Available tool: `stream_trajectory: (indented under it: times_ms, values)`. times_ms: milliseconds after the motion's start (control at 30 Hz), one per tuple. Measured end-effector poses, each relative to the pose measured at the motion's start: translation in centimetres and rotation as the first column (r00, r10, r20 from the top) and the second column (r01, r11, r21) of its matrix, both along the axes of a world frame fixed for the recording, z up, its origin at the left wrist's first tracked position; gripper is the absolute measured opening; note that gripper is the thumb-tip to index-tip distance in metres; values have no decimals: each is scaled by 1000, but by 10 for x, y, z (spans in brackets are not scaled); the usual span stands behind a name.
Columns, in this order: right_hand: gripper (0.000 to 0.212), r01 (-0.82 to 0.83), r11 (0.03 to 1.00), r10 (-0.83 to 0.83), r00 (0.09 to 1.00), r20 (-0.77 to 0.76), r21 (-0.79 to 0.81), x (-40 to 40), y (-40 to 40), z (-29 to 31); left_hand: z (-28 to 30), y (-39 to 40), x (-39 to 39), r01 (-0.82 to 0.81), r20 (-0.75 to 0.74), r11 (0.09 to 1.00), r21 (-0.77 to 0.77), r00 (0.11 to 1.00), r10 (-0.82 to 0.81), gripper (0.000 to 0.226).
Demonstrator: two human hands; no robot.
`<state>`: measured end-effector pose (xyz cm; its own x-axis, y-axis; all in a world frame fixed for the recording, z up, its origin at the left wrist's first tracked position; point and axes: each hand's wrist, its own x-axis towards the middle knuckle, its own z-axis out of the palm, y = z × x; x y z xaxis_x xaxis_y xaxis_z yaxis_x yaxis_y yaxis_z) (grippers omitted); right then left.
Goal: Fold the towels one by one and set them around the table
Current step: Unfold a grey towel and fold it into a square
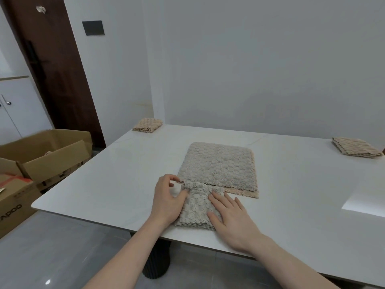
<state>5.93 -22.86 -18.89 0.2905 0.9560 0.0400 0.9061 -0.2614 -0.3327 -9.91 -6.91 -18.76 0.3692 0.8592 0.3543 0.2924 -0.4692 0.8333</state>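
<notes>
From the head view, your risk sits at the near edge of the worktop [291, 184]. The small folded grey towel [198, 207] lies close to that edge, with its scalloped hem almost at the lip; a push toward you could slide it off. Its far end also overlaps the larger grey towel [218, 163] spread flat at the middle, so dragging either one could pull the other's layers askew.

Your left hand [166, 201] is at the small towel's far left corner, fingers [176, 178] curled with thumb and forefinger pinching the cloth there. If that pinch lifts only the top layer, the fold could open. Your right hand [231, 217] lies flat on the towel's right side, fingers straight and spread, pressing down and grasping nothing.

So the towel in hand lies between and under both hands. Two folded beige towels are already placed: one at the far left corner [148, 125], one at the far right edge [356, 147]. Cardboard boxes [41, 155] stand on the floor to your left.
</notes>
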Motion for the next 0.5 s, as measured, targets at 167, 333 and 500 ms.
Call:
stream_trajectory:
  times_ms: [167, 333, 500]
  values:
    - [62, 19, 999, -19, 1000, -1, 29, -1, 3, -3, -1, -4, -9, 35, -35, 998, 61, 999, -33, 15]
    - [65, 31, 998, -31, 1000, -4, 59, -2, 2, -8, 0, -9, -4, 99, -327, 990, 96, 943, -62, 19]
    - [64, 41, 993, -37, 998, -42, 111, -3, 1, -8, 3, -14, 1, 13, -413, 997, 72, 911, 18, 18]
